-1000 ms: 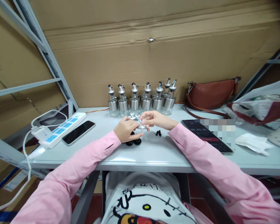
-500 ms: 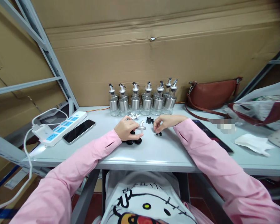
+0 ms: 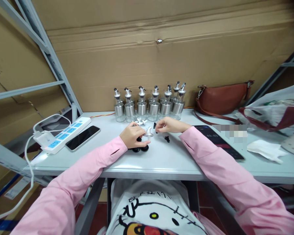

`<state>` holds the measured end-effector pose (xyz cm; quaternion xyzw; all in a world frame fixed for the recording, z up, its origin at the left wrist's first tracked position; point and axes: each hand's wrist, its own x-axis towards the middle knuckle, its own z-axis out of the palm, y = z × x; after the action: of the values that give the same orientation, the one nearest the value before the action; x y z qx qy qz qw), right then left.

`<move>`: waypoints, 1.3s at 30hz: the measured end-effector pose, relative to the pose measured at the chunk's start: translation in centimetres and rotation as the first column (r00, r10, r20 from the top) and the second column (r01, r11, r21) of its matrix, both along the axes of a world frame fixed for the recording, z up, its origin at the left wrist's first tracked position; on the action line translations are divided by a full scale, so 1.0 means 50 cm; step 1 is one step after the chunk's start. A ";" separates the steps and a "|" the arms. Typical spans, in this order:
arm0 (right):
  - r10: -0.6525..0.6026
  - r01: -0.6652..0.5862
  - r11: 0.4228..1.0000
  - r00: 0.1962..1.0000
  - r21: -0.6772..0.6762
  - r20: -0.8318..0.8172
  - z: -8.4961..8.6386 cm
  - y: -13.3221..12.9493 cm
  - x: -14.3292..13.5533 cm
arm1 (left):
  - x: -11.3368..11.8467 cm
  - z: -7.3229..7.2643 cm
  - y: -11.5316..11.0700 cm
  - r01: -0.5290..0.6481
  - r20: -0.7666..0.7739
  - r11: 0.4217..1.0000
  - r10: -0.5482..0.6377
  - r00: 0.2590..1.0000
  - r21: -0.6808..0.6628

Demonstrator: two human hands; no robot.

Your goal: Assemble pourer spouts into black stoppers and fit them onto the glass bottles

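My left hand [image 3: 133, 135] is half-curled, pinching a silvery spout piece [image 3: 149, 134] at its three o'clock; round black caps [image 3: 144, 148] sit at its five; my right hand [image 3: 170, 125] bunches its fingertips, black tubes [image 3: 154, 125] at nine, whether gripping one I cannot tell; black plugs [image 3: 167, 139] at six; bottles [image 3: 142, 107] beyond, twelve o'clock.

black discs [image 3: 144, 148]: partly behind left hand [image 3: 133, 135] | right fingers [image 3: 159, 127]: grip unclear | plastic bag [image 3: 257, 115]: cut off right
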<state>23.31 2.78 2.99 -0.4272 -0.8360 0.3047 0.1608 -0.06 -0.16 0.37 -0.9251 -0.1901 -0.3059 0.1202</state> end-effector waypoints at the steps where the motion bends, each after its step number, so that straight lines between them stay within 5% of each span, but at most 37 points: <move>1: -0.013 0.011 1.000 0.997 -0.023 -0.078 0.003 -0.003 -0.003 | 0.000 0.000 0.000 0.003 0.004 1.000 -0.003 1.000 0.003; 5: -0.074 0.011 0.985 0.926 -0.170 -0.370 0.017 -0.018 -0.013 | 0.000 0.000 0.000 0.018 0.021 1.000 -0.018 1.000 0.023; 10: -0.110 -0.013 0.975 0.842 -0.224 -0.528 0.027 -0.033 -0.021 | 0.000 0.003 0.000 0.016 0.013 0.999 -0.016 1.000 0.040; 21: -0.057 -0.327 0.848 0.727 -0.417 -0.684 0.019 -0.043 -0.029 | -0.002 0.006 0.004 0.001 0.002 0.990 -0.001 1.000 0.143; 35: -0.025 -0.375 0.836 0.701 -0.400 -0.712 0.010 -0.050 -0.050 | 0.001 0.010 -0.004 0.027 0.041 0.974 -0.037 0.999 0.223; 39: -0.011 -0.487 0.764 0.646 -0.424 -0.763 0.009 -0.049 -0.045 | 0.001 0.009 -0.004 -0.007 0.083 0.972 -0.013 0.996 0.236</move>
<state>21.05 0.31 3.44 -0.1764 -0.6117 0.7138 0.2917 0.01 -0.35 0.84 -0.8908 -0.1557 -0.3651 0.2210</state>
